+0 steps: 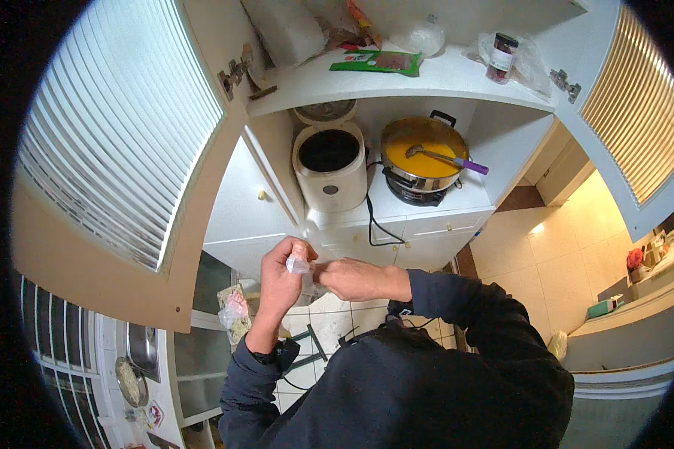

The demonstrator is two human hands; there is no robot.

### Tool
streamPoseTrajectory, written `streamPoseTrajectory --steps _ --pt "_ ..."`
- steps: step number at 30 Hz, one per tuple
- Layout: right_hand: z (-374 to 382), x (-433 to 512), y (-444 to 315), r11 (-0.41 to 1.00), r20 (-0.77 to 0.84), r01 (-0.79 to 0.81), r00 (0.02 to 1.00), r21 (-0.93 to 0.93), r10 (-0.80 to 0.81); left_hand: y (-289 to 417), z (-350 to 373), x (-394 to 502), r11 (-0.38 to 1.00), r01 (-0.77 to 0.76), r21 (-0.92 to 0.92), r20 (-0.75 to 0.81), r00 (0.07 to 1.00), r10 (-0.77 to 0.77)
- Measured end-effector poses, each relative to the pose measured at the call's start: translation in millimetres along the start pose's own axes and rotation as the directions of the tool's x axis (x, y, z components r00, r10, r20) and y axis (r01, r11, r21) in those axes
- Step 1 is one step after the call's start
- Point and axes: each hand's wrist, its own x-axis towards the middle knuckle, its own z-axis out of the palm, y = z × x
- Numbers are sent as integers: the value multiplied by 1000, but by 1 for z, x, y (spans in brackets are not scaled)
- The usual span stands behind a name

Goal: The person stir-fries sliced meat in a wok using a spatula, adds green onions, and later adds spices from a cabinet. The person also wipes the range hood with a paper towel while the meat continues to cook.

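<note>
A clear plastic bag (312, 292) hangs between my hands in front of my chest. My left hand (283, 275) is closed around its gathered top, with a bunched end sticking out by the thumb. My right hand (351, 279) is beside it, fingers curled at the bag; whether they pinch it is hidden. Beyond them, in the cabinet, a white rice cooker (332, 185) stands with its lid up and its inside dark. To its right, a steel pot (424, 184) of yellow-orange liquid sits on a black electric burner (413, 195), a purple-handled ladle (472, 166) resting in it.
Glass-panelled cabinet doors (174, 292) stand open on both sides. The upper shelf (303, 92) holds a green packet (379, 62), a lidded jar (501, 62) and plastic bags. A black cord (372, 224) hangs over the counter edge. A sink (143, 348) is at lower left.
</note>
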Motion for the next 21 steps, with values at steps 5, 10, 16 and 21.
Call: streamPoseTrajectory --steps 5,10,16,21 --pt "0 -10 19 963 437 -200 861 -182 261 9 23 4 982 156 -108 92 985 -146" --pt "22 -44 31 997 126 -66 990 -30 69 24 56 4 986 -149 -70 185 970 160" --pt "-6 -52 42 965 181 126 980 -231 -84 24 40 10 1000 -9 -28 85 996 11" --pt "-28 -43 35 957 -157 -272 946 98 284 19 41 16 998 -19 -59 79 997 24"
